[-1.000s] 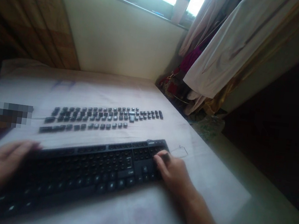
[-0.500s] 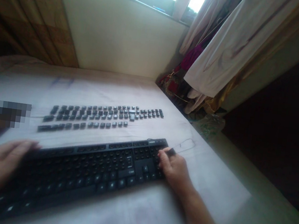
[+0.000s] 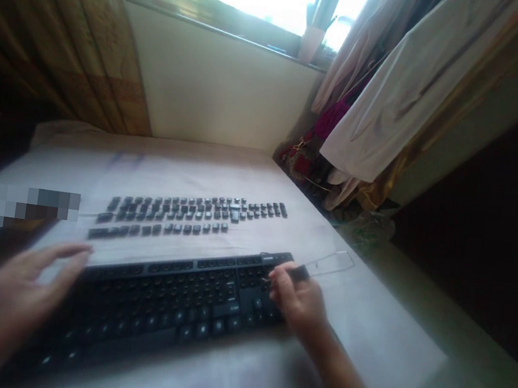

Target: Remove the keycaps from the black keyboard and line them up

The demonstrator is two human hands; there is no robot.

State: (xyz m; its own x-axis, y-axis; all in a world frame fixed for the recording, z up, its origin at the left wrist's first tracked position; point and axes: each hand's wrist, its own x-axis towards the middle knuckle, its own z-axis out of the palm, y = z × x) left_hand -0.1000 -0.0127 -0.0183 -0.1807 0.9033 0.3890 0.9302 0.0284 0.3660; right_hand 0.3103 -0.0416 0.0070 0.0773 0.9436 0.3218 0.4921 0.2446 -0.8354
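One long, flat keyboard (image 3: pixel 162 308) of dark plastic lies face up on a smooth pale cloth (image 3: pixel 389 329), a slim rectangle. Most of its upper rows show small rounded bumps; the rows nearest the person keep flat, square keys with white marks. Its long axis slants, left end closer to the person, right end farther off; the top edge faces the wall (image 3: pixel 221 81).

At the keyboard's left end, the left hand (image 3: pixel 23 296) has its thumb held apart from its fingers, fingertips by the top edge; blur hides whether they touch it. Over the keyboard's right end, the right hand (image 3: pixel 300 298) has its fingers curled in, thumb and forefinger pinching a wire tool (image 3: pixel 300 273). This has a dark, blocky grip; a thin, bent loop sticks out past the keyboard's right end, and a short bit of wire shows at the fingertips.

Beyond the keyboard's top edge, loose keys (image 3: pixel 199 212), small hard blocks, mostly square, lie in rows roughly along its length. Farther out hang a creased curtain (image 3: pixel 111 85) and, to the keyboard's right, soft draped clothes (image 3: pixel 378 120).
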